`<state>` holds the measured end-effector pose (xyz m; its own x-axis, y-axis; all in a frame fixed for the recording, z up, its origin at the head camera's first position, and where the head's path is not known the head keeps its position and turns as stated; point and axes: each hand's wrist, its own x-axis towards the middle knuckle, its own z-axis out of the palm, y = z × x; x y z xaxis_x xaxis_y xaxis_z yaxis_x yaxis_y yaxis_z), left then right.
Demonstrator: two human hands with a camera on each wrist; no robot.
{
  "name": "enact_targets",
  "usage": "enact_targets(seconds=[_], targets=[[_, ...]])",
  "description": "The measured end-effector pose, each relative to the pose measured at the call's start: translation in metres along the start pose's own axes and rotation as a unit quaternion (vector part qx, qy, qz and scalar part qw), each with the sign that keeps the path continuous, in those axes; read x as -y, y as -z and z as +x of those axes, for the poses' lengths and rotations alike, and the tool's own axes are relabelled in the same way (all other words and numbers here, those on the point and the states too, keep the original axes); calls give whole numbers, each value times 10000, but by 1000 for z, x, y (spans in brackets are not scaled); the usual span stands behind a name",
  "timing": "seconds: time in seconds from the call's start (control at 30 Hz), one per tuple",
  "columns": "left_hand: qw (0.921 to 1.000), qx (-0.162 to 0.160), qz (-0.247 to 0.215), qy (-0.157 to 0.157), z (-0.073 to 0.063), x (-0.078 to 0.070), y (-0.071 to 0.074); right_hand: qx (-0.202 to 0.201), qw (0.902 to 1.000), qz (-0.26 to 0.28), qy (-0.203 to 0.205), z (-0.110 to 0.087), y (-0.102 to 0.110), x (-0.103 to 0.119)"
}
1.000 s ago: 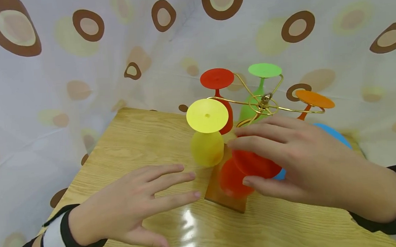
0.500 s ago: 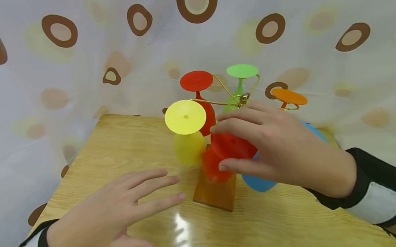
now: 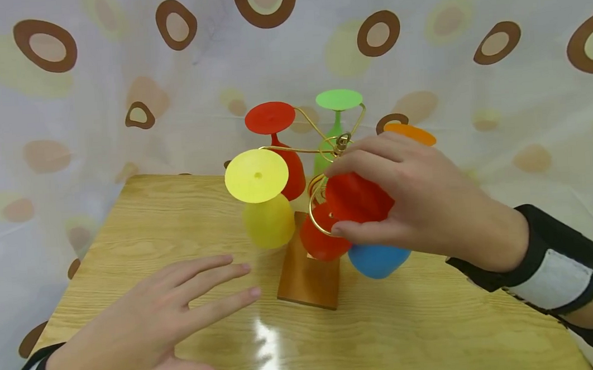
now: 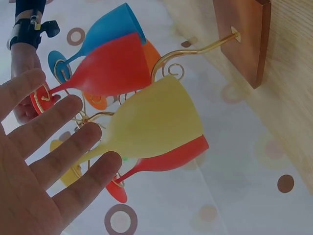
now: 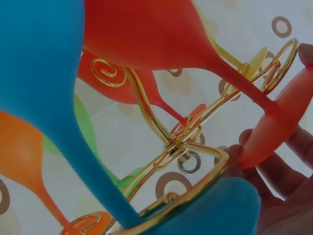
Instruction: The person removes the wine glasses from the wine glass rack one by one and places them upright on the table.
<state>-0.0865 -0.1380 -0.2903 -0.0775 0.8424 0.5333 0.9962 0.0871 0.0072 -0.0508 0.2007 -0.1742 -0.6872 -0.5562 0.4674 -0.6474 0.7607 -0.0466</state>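
Observation:
My right hand [image 3: 418,195] grips the round foot of an upside-down red plastic goblet [image 3: 360,198], thumb and fingers at its edge. In the right wrist view the goblet's stem [image 5: 244,88] stands beside a gold wire loop [image 5: 281,68] of the goblet rack [image 3: 342,143]. The goblet's bowl hangs below, over the wooden base. Left of it hangs a yellow goblet [image 3: 257,176]; a blue goblet [image 3: 378,260] hangs to its right, partly hidden behind my right hand. My left hand [image 3: 157,321] is held over the table with fingers spread, touching nothing.
Another red goblet [image 3: 271,119], a green goblet [image 3: 339,100] and an orange goblet [image 3: 410,134] hang at the rack's back and right. The rack's wooden base [image 3: 309,285] stands on a wood-grain table [image 3: 177,213]. A patterned cloth [image 3: 195,84] hangs behind.
My right hand has shifted the red goblet up and rightward relative to the rack, and the gold loop now shows left of its foot. The head view has swung right; my left hand stays spread.

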Motion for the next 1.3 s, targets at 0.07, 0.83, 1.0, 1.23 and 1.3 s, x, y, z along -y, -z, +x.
enact_targets(seconds=[0.07,0.83,1.0,1.23,1.3], targets=[[10000,-26,23,-8,1,0,0,-41,10000,-57,-31,-4,2,1],[9985,-504,-222,7,3,3,-3,-2159,9545,1854,888,-61,-36,27],[9918,-1212,-379,159,1,5,-4,-3050,9194,2283,981,-73,-63,36],[9701,-1765,-1553,604,-5,0,-4,-3366,8930,2888,768,-85,-86,46],[9625,-1955,-1804,529,-5,-1,-5,-3331,8900,3015,779,-85,-90,47]])
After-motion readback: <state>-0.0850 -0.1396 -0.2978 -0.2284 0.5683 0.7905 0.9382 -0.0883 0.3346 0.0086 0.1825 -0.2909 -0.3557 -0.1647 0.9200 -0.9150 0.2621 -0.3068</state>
